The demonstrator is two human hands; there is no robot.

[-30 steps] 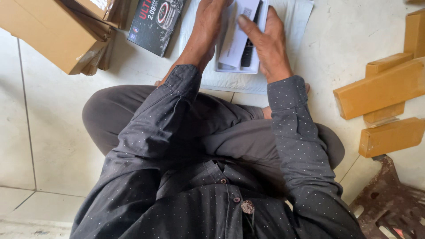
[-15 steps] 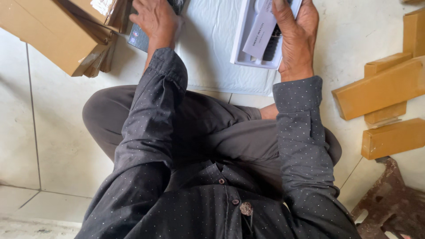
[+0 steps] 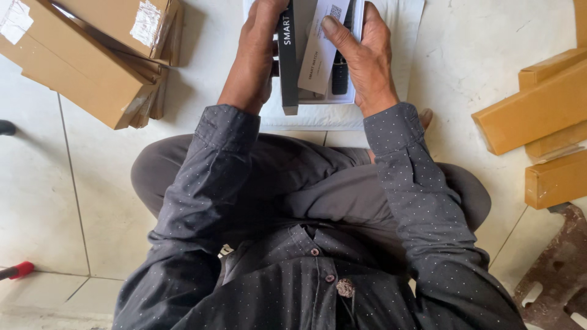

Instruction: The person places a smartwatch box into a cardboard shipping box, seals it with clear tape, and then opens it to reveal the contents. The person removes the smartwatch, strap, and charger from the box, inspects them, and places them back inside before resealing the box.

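I sit cross-legged on a tiled floor with both hands held out in front. My left hand (image 3: 255,58) grips a long black box cover (image 3: 287,67), held on edge against the left side of a white tray. My right hand (image 3: 365,61) holds that white tray (image 3: 350,96), its thumb pressing a white paper card (image 3: 317,58) on top. A black watch (image 3: 340,73) lies in the tray, partly hidden by the card. A white padded mailer (image 3: 406,43) lies on the floor beneath.
A stack of brown cardboard boxes (image 3: 92,61) sits at the upper left. Several narrow yellow-brown boxes (image 3: 538,113) are piled at the right. A rusty metal piece (image 3: 559,275) is at the lower right, and a red handle (image 3: 18,269) at the left edge.
My left hand left the tray, reached left to the black box by the cartons, and came back with the black cover, now held against the tray. My right hand kept hold of the tray.
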